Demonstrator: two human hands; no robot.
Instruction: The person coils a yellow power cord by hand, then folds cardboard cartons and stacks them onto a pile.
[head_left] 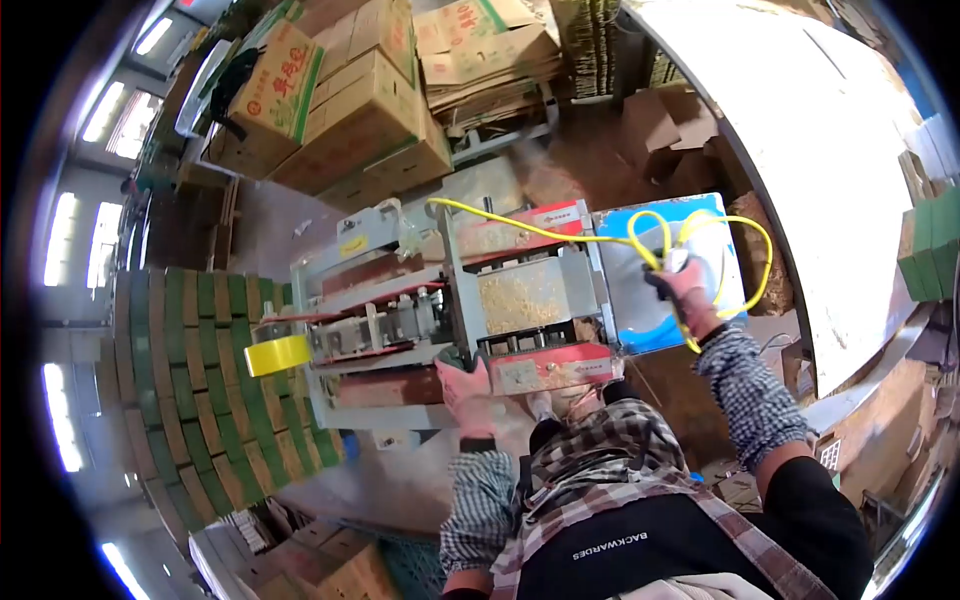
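The right hand, pink-gloved, has its dark-tipped fingers curled almost closed on a small white fitting. A yellow cable loops on both sides of those fingers and runs leftward from them across the carton-sealing machine. Beneath them lies a blue-and-white panel at the machine's end.

The left hand rests its fingers on the machine's near side; how far they are open I cannot tell. Left of these fingers is 1 yellow tape roll, with stacked green-and-brown cartons farther left. A white-topped desk stands right of the right-hand fingers.
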